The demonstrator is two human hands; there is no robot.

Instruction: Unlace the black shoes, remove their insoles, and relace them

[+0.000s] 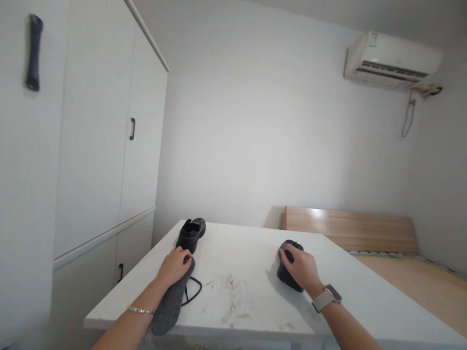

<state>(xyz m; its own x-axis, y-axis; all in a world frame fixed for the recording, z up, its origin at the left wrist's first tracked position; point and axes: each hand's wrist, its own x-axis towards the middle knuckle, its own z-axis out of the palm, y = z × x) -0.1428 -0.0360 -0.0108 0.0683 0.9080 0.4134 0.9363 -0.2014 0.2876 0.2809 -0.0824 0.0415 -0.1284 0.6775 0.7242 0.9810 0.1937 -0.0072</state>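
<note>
A grey insole (170, 306) slants over the table's front left edge, its near end sticking out past the edge. My left hand (175, 267) is closed at its far end, fingers curled and partly hidden. Just beyond that hand, a black shoe (190, 234) stands with its opening facing up. A black shoelace (199, 287) lies in a loop to the right of the insole. On the right, my right hand (302, 266) grips a second black shoe (287, 278) from above, covering part of it.
Dark smudges (233, 301) mark the white table (241, 248) between my hands. A white cabinet (95, 146) with dark handles runs along the left. Behind on the right is a bed with a wooden headboard (350, 226). An air conditioner (396, 58) hangs high on the wall.
</note>
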